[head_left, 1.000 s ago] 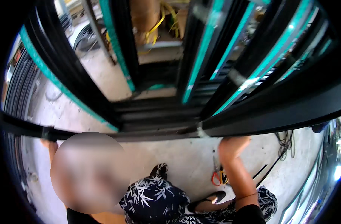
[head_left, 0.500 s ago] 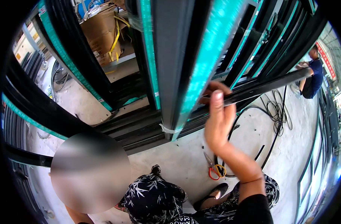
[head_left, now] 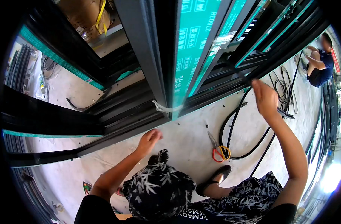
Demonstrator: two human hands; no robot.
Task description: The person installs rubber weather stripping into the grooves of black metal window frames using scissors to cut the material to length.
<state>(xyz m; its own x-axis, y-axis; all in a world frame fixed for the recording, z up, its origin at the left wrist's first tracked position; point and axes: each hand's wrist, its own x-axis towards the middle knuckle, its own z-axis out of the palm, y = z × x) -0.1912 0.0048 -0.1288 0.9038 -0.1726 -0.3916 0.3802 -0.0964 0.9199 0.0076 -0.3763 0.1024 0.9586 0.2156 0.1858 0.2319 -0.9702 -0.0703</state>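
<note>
My right hand [head_left: 266, 99] is closed, reaching out to the right of the large dark window frame. A blurred black strip [head_left: 242, 75] runs into its fingertips, and it looks like rubber sealing strip. My left hand [head_left: 149, 142] hovers by the near bottom edge of the frame [head_left: 122, 140]. Its fingers are curled together, and nothing shows in them. Green printed protective film [head_left: 194, 41] covers the upright profile ahead of me. Clear tape [head_left: 163, 108] wraps the foot of that upright.
Scissors with red and yellow handles [head_left: 219, 151] lie on the pale floor beside my shoe [head_left: 219, 177]. Loops of black strip [head_left: 288, 89] spread at the right. A co-worker [head_left: 320, 63] crouches at the far right. A cardboard box [head_left: 86, 18] stands behind the frame.
My right hand has moved right, away from the green-filmed upright, and its fingers have closed. My left hand, not visible before, now shows near the frame's bottom edge. The view has shifted.
</note>
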